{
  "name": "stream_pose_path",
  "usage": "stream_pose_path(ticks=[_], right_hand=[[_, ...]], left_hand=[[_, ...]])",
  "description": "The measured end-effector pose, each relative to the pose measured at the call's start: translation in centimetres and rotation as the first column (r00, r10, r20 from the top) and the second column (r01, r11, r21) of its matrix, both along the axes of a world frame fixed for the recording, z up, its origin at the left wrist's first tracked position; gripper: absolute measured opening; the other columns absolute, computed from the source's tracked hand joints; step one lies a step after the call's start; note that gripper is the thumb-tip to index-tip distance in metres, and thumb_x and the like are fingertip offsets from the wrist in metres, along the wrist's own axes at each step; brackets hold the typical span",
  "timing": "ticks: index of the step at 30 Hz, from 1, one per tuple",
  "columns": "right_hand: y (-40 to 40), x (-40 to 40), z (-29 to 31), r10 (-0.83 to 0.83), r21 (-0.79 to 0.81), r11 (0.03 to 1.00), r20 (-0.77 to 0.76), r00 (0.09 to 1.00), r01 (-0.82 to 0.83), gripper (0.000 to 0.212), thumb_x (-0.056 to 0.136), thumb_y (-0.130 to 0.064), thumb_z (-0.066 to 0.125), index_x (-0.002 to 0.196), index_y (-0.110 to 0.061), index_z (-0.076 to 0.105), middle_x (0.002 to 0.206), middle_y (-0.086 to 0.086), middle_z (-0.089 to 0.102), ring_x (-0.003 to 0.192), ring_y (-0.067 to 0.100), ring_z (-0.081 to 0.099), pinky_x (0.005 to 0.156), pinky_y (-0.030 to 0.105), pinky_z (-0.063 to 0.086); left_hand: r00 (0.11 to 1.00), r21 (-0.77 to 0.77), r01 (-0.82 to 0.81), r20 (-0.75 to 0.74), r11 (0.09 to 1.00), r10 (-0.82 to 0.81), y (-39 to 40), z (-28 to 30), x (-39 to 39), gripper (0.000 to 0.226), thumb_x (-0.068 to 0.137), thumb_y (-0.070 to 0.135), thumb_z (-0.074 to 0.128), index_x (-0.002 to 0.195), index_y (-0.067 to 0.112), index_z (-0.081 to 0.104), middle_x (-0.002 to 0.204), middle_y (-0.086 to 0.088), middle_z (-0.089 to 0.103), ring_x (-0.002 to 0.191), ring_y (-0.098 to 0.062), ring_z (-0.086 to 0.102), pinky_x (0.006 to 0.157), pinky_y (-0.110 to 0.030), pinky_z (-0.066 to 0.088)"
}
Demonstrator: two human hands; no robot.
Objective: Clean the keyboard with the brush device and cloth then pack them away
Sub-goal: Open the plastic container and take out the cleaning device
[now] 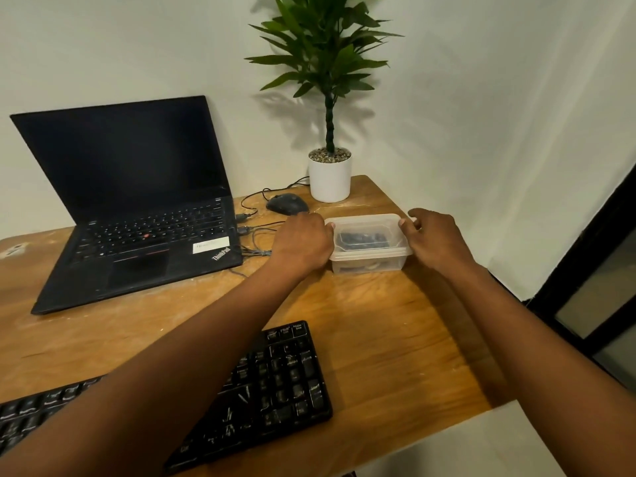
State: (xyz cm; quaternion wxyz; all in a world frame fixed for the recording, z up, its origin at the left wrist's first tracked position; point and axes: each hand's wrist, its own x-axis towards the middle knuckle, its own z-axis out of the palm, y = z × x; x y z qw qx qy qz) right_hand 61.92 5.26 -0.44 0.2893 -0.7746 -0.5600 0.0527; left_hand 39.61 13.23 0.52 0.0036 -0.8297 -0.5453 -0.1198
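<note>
We are working at a wooden table point(395, 339), with an open laptop point(137, 215) sitting at the back left and the black keyboard point(275, 383) lying near the front edge, partly under our left forearm. Behind it, near the right edge, a clear plastic container point(370, 259) is standing with its lid on; something dark is showing through the lid and something pale lower down, probably the brush device and cloth, though we cannot tell for certain. Our left hand point(303, 242) is gripping the container's left end, fingers curled round the rim, while our right hand point(435, 235) is pinching the right edge of the lid. We judge this as the lid step, either opening or sealing. The next move is calling for a steady hold below.
</note>
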Motion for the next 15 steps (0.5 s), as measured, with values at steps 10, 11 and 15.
stream_pose_path(ticks=[10,11,15], right_hand=[[0.94,0.24,-1.08,-0.070,-0.001,0.997,-0.196,0.978,0.071,0.046,0.109,-0.040,0.045,0.072,-0.018,0.062,0.075,0.000,0.064,0.071,0.018,0.063,0.069,0.032,0.050],[0.97,0.24,-1.03,-0.069,0.001,0.997,-0.208,0.976,0.071,0.046,0.109,-0.039,0.045,0.072,-0.016,0.062,0.074,0.001,0.064,0.070,0.017,0.063,0.069,0.032,0.050],[1.23,0.29,-0.74,-0.077,-0.031,0.997,-0.236,0.969,0.072,0.044,0.109,-0.036,0.044,0.080,-0.011,0.065,0.076,0.000,0.062,0.071,0.015,0.061,0.071,0.032,0.048]], left_hand=[[0.996,-0.061,-0.029,0.085,0.998,0.034,-0.67,-0.85,0.99,0.033,0.111,0.026,0.042,0.113,0.006,0.069,0.110,-0.014,0.071,0.096,-0.028,0.065,0.077,-0.038,0.049],[0.994,-0.079,-0.036,0.102,0.996,0.044,-0.64,-0.77,1.05,0.032,0.110,0.025,0.044,0.112,0.006,0.070,0.110,-0.014,0.071,0.092,-0.027,0.063,0.075,-0.036,0.046],[0.977,-0.202,-0.054,0.190,0.978,0.093,-0.63,-0.29,1.04,0.028,0.109,0.020,0.049,0.109,0.003,0.071,0.103,-0.012,0.067,0.086,-0.021,0.054,0.074,-0.033,0.043]])
